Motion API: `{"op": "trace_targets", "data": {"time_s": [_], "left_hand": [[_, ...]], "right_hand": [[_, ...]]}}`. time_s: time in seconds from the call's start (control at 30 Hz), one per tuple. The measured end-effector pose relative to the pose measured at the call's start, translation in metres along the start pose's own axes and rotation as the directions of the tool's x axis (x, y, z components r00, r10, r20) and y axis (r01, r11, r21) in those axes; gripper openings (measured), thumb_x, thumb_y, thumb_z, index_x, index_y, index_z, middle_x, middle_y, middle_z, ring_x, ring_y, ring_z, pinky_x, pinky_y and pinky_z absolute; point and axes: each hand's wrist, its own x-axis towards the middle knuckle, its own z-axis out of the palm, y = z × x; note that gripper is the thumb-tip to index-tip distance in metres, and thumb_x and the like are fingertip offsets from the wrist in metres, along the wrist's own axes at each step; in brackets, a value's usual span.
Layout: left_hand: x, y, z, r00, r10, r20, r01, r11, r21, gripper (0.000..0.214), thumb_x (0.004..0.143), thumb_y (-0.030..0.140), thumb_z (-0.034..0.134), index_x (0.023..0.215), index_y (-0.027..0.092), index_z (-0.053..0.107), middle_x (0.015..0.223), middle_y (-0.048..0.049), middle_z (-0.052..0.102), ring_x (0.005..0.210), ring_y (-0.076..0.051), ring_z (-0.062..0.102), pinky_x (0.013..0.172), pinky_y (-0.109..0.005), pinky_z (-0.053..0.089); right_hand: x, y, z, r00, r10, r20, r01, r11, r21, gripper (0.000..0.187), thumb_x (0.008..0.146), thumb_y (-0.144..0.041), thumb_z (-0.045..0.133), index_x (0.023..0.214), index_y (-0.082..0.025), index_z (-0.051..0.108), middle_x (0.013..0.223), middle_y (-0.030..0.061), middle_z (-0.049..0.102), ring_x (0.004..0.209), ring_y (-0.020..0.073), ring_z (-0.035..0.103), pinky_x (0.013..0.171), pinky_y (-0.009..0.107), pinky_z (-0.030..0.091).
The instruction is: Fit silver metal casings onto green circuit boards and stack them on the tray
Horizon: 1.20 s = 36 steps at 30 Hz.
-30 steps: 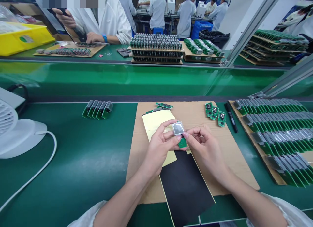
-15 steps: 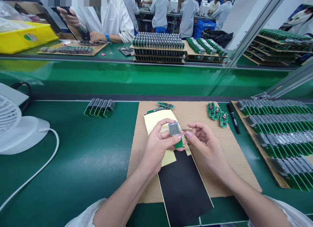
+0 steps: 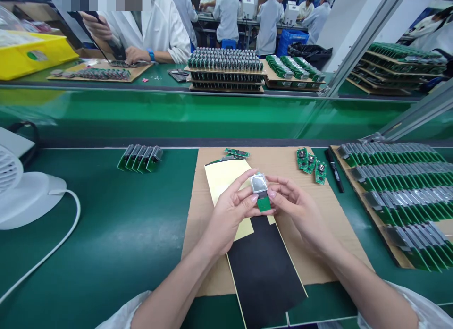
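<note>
My left hand [image 3: 230, 211] and my right hand [image 3: 297, 208] meet over a cardboard sheet [image 3: 283, 168], both pinching a small green circuit board with a square silver display [image 3: 259, 189]. The left fingers grip its left side, the right fingertips press its right edge and lower end. Under the hands lie a pale yellow backing sheet [image 3: 222, 175] and a black sheet [image 3: 262, 267]. Loose green boards [image 3: 311, 161] lie further back on the cardboard.
A tray of finished boards in rows [image 3: 396, 192] stands at the right, a black marker [image 3: 334, 171] beside it. A short row of boards [image 3: 139, 158] lies at the left, a white fan [image 3: 21, 192] with its cable further left. Beyond the conveyor, people in white coats work.
My right hand, which had drawn slightly away from the board, has closed onto it again. The board sits a little more upright between both hands.
</note>
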Motion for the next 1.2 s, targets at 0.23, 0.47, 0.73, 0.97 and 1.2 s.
{"op": "trace_targets", "data": {"time_s": [0.23, 0.47, 0.73, 0.97, 1.2], "left_hand": [[0.0003, -0.0024, -0.0022, 1.000, -0.002, 0.028, 0.001, 1.000, 0.030, 0.057, 0.085, 0.017, 0.066, 0.139, 0.022, 0.047, 0.118, -0.0100, 0.070, 0.101, -0.024, 0.069, 0.077, -0.034, 0.060], [0.0009, -0.0026, -0.0020, 1.000, -0.001, 0.021, 0.000, 0.999, 0.041, 0.048, 0.084, 0.015, 0.065, 0.129, 0.019, 0.049, 0.111, -0.0099, 0.073, 0.096, -0.023, 0.070, 0.072, -0.031, 0.060], [0.0018, -0.0058, -0.0029, 1.000, 0.018, 0.008, -0.018, 0.996, 0.085, 0.040, 0.084, 0.018, 0.067, 0.120, 0.021, 0.052, 0.108, -0.0092, 0.074, 0.096, -0.024, 0.070, 0.082, -0.039, 0.059], [0.0010, -0.0058, -0.0002, 1.000, 0.000, -0.028, 0.001, 0.998, 0.055, 0.059, 0.078, 0.016, 0.073, 0.132, 0.021, 0.050, 0.116, -0.0111, 0.070, 0.096, -0.024, 0.069, 0.079, -0.035, 0.058], [0.0017, -0.0082, -0.0013, 1.000, 0.020, -0.012, -0.018, 0.996, 0.089, 0.054, 0.082, 0.017, 0.068, 0.132, 0.023, 0.049, 0.115, -0.0079, 0.070, 0.098, -0.022, 0.068, 0.076, -0.031, 0.057]], "right_hand": [[0.0010, 0.0000, -0.0032, 0.998, 0.050, 0.042, -0.053, 0.995, 0.079, 0.040, 0.078, -0.036, 0.072, 0.115, -0.022, 0.062, 0.101, 0.0056, 0.073, 0.085, 0.0179, 0.067, 0.070, 0.031, 0.055], [0.0036, 0.0005, -0.0059, 0.998, 0.026, 0.053, -0.031, 0.995, 0.096, 0.035, 0.076, -0.035, 0.076, 0.106, -0.022, 0.066, 0.091, 0.0026, 0.072, 0.075, 0.0144, 0.066, 0.069, 0.028, 0.055], [0.0021, 0.0023, -0.0069, 0.999, -0.007, 0.039, 0.008, 1.000, -0.025, 0.030, 0.079, -0.039, 0.072, 0.101, -0.021, 0.065, 0.078, 0.0003, 0.066, 0.070, 0.0153, 0.063, 0.071, 0.032, 0.055], [0.0017, -0.0043, -0.0062, 0.996, 0.037, 0.085, -0.034, 0.999, -0.036, 0.028, 0.081, -0.036, 0.069, 0.105, -0.021, 0.066, 0.082, 0.0023, 0.069, 0.079, 0.0172, 0.065, 0.075, 0.034, 0.056], [-0.0004, -0.0029, -0.0027, 0.996, -0.002, 0.091, 0.002, 1.000, 0.002, 0.032, 0.075, -0.033, 0.076, 0.102, -0.022, 0.063, 0.089, 0.0020, 0.065, 0.079, 0.0157, 0.062, 0.069, 0.032, 0.059]]}}
